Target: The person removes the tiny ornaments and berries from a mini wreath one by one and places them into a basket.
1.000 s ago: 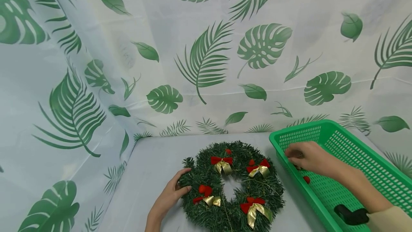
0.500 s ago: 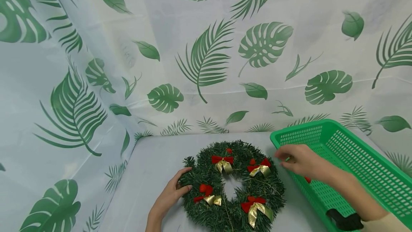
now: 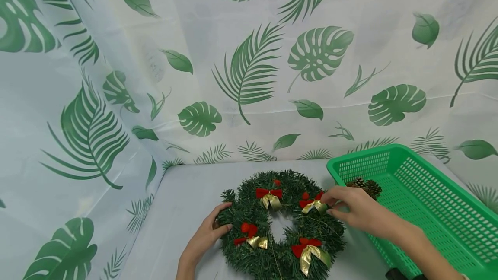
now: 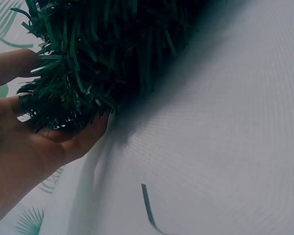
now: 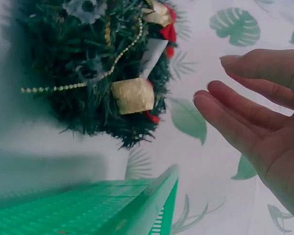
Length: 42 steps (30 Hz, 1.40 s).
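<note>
A green Christmas wreath (image 3: 249, 185) with red-and-gold bows lies on the white-covered table. My left hand (image 3: 208, 232) grips its outer left edge; in the left wrist view, thumb and fingers curl around the green tinsel (image 4: 78, 83). My right hand (image 3: 350, 211) is over the wreath's right side, close to the upper-right bow (image 3: 311, 205). Seen from the right wrist, that hand (image 5: 255, 98) has its fingers extended, slightly bent, with nothing between them. A gold ribbon loop (image 5: 132, 96) and a gold bead string (image 5: 118, 58) show on the wreath there.
A green plastic basket (image 3: 424, 163) stands to the right of the wreath. Several pine cones (image 3: 367, 186) lie at its near left side, partly behind my right hand. A leaf-printed white curtain (image 3: 253, 141) rises behind the table and on the left.
My right hand has come out of the basket and moved left to the wreath, uncovering the pine cones. The left hand and the wreath have stayed in place.
</note>
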Motion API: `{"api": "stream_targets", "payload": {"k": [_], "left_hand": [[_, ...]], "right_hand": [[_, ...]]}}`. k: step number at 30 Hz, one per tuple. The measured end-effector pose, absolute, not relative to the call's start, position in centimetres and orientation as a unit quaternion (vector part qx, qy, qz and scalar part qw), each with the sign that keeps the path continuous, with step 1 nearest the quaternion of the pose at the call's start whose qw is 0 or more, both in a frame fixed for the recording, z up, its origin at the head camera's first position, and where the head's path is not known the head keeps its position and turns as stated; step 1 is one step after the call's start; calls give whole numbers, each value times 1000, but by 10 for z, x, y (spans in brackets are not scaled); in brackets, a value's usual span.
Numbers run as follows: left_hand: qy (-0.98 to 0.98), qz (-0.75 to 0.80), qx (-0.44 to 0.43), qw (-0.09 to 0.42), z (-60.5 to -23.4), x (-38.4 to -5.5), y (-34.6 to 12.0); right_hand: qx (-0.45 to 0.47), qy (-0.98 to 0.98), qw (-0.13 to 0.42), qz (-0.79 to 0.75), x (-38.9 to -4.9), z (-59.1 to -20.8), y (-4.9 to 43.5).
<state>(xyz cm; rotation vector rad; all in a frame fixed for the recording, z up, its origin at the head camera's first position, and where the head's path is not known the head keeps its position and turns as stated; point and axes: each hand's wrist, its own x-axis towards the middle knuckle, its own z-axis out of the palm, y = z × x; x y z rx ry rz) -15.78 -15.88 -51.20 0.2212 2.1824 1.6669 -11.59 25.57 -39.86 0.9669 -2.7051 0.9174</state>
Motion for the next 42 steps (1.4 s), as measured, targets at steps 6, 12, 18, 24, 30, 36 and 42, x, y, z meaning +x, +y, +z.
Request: {"api": "stream_targets", "payload": {"k": [6,12,18,24,30,36,42], "left_hand": [[780,589,82,196,-511,-160,-159],[779,589,82,198,-511,-160,-160],[777,592,76,197,-511,-159,-160],[778,592,77,197,-510,-159,-160],[776,593,80,198,-512,-160,-160],[779,591,76,196,-511,-159,-159],[781,589,84,192,-512,-160,-158]], "right_hand": [[364,-867,136,311,-109,-411,249],[386,-852,198,295,-104,-421,240],[360,-856,211,306,-94,-426,230],[347,-858,211,316,-90,-429,221],[335,-854,236,321,-89,-434,215],[336,-853,221,332,-90,-439,210],[363,-843,193,347,-92,-447,210]]}}
